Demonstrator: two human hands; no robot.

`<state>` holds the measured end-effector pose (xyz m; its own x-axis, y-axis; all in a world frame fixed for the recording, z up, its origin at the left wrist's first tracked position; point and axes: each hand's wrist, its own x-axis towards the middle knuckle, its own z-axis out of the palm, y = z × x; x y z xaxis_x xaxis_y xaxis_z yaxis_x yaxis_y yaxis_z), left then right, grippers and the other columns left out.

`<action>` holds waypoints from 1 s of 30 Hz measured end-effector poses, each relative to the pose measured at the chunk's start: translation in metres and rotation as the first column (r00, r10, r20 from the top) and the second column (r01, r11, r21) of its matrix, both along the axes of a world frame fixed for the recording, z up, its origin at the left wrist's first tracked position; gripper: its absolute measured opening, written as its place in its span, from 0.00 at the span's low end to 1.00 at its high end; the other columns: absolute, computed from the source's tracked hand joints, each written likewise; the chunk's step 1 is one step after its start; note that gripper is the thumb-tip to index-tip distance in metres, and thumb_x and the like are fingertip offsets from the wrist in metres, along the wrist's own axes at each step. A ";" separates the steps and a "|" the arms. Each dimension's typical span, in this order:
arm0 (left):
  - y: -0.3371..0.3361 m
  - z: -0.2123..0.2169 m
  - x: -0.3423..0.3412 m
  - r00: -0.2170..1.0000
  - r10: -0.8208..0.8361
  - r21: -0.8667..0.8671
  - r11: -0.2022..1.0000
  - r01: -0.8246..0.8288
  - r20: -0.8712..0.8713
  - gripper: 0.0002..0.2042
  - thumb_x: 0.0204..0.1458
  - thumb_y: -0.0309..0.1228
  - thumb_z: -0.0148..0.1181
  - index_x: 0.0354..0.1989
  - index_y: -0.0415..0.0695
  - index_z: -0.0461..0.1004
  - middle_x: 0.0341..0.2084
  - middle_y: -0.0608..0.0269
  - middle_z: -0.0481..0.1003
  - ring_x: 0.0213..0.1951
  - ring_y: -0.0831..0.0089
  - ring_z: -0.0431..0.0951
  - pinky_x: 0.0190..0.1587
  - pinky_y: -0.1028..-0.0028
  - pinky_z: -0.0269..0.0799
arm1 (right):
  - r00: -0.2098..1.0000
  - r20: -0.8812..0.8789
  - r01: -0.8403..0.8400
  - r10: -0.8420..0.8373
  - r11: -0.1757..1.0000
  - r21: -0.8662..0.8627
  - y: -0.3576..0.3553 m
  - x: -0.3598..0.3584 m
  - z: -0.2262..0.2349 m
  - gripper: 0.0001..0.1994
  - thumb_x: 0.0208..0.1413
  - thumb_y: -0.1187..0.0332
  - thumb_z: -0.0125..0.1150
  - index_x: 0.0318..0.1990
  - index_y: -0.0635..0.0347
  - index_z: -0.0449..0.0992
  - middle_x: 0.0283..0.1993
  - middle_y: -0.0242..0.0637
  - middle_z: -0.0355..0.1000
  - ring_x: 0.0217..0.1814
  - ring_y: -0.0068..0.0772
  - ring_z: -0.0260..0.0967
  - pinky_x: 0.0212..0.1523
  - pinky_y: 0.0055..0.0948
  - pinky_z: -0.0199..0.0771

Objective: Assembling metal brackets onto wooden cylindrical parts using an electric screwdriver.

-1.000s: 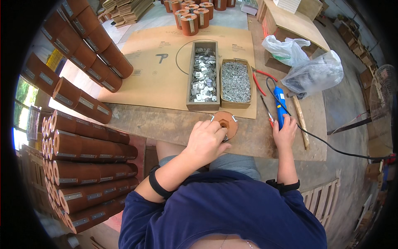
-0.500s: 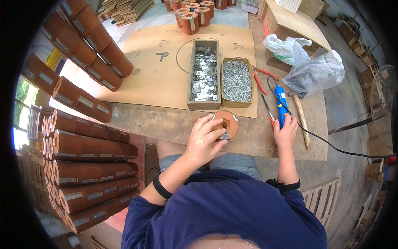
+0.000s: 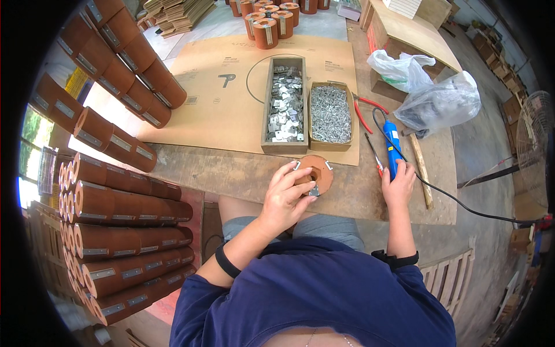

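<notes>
At the table's near edge a reddish-brown round block [image 3: 325, 179] with a hole in its middle stands on end, two small pale metal clips on its far rim. My left hand [image 3: 284, 194] grips it from the left, fingers bent over its top. Next to my left thumb a small grey metal plate [image 3: 314, 190] sits at the block's near side, partly covered by the hand. My right hand [image 3: 400, 184] is closed round the lower end of a blue electric screwdriver [image 3: 392, 141], which lies on the table with its black cord attached.
Beyond the block stand a wooden box [image 3: 267, 104] of metal plates and a carton [image 3: 313, 141] of screws. Red-handled pliers [image 3: 363, 118], a thin red-handled tool [image 3: 378, 163] and a wooden stick [image 3: 424, 173] lie at right, near plastic bags [image 3: 442, 103]. Brown cylinders [image 3: 133, 217] are stacked at left.
</notes>
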<state>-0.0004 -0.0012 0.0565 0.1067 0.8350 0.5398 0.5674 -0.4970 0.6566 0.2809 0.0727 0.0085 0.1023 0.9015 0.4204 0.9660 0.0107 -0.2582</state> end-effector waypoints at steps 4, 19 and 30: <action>-0.001 0.000 -0.001 1.000 -0.003 -0.016 1.000 0.003 0.010 0.17 0.30 0.23 0.68 0.34 0.44 0.76 0.44 0.58 0.72 0.52 0.52 0.65 0.50 0.62 0.64 | 1.000 0.002 0.004 -0.004 1.000 -0.007 0.000 0.001 -0.001 0.19 0.46 0.64 0.58 0.45 0.58 0.65 0.46 0.47 0.59 0.48 0.51 0.57 0.46 0.43 0.62; 0.001 -0.003 -0.002 0.999 -0.003 -0.004 1.000 0.003 -0.043 0.17 0.29 0.22 0.67 0.34 0.44 0.76 0.44 0.59 0.72 0.51 0.52 0.66 0.51 0.61 0.64 | 0.987 -0.147 0.054 -0.070 0.992 -0.110 0.010 0.007 0.000 0.22 0.45 0.63 0.58 0.49 0.55 0.63 0.47 0.48 0.60 0.49 0.52 0.59 0.49 0.44 0.61; 0.000 0.020 -0.007 0.990 -0.093 -0.065 0.994 0.087 -0.104 0.20 0.35 0.31 0.67 0.40 0.41 0.73 0.46 0.54 0.69 0.51 0.52 0.65 0.53 0.61 0.61 | 0.970 -0.128 0.112 -0.209 0.842 -0.527 0.035 0.018 0.007 0.36 0.42 0.57 0.61 0.58 0.56 0.53 0.52 0.54 0.61 0.53 0.55 0.61 0.52 0.45 0.62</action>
<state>-0.0074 -0.0008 0.0765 0.2371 0.8502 0.4700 0.5907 -0.5102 0.6251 0.2990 0.1080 0.0156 0.2914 0.9470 -0.1352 0.8816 -0.3207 -0.3462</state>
